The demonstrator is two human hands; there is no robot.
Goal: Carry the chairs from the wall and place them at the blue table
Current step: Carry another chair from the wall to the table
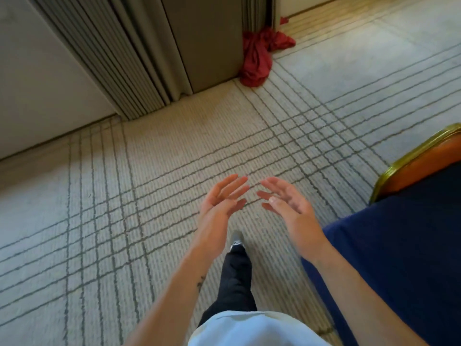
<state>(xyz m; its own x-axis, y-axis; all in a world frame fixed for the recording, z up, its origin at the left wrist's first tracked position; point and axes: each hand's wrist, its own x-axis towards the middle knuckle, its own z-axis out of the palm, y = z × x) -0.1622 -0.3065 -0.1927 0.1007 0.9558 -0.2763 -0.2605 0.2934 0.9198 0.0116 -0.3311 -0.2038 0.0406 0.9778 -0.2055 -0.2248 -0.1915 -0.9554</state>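
1. fingers (pixel 234 187) of both hands are straight and a little spread, released, holding nothing.
2. left hand (pixel 220 199) and right hand (pixel 287 204) are raised side by side, palms turned toward each other, fingertips near but apart.
3. both forearms are bare; the left one has a small dark mark (pixel 200 283) near its inner edge.
4. below the hands, a black trouser leg (pixel 235 278) steps forward, with a grey shoe (pixel 237 239) on the carpet (pixel 149 171); a pale shirt (pixel 249 328) fills the lower edge.
5. the table (pixel 399 245), under a blue cloth, is just beside the right forearm, at the right.
6. one chair (pixel 419 161) shows in part at the right edge, behind the table: gold frame, orange padding. neither hand touches it.
7. the carpet is pale with grey crossing lines.
8. farther off, a folded grey partition (pixel 149 46) stands against the wall (pixel 37 83).
9. a red cloth (pixel 259 56) lies bunched on the floor at the partition's right foot.
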